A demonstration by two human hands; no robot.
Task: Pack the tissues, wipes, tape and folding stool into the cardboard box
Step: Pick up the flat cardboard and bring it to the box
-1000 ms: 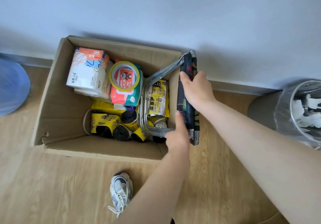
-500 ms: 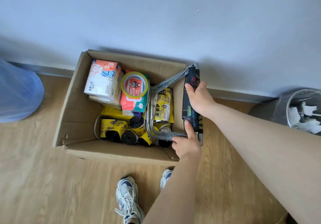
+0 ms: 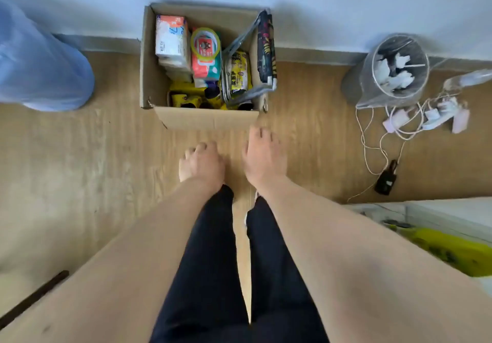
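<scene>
Both hands hang empty above the floor, left hand [image 3: 201, 162] loosely curled, right hand [image 3: 263, 156] spread; the folding stool [image 3: 262, 55] leans in the cardboard box [image 3: 206, 120] beside tissues [image 3: 171, 40], wipes [image 3: 206, 65] and tape [image 3: 205, 44]. Packing looks finished; closing flaps likely follows

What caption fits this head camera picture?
Both empty hands hover before the packed cardboard box, folding stool inside.

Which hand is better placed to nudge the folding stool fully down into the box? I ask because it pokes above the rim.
Probably the right hand: it hangs empty below the cardboard box's right side, where the folding stool leans. The left hand sits further left.
</scene>
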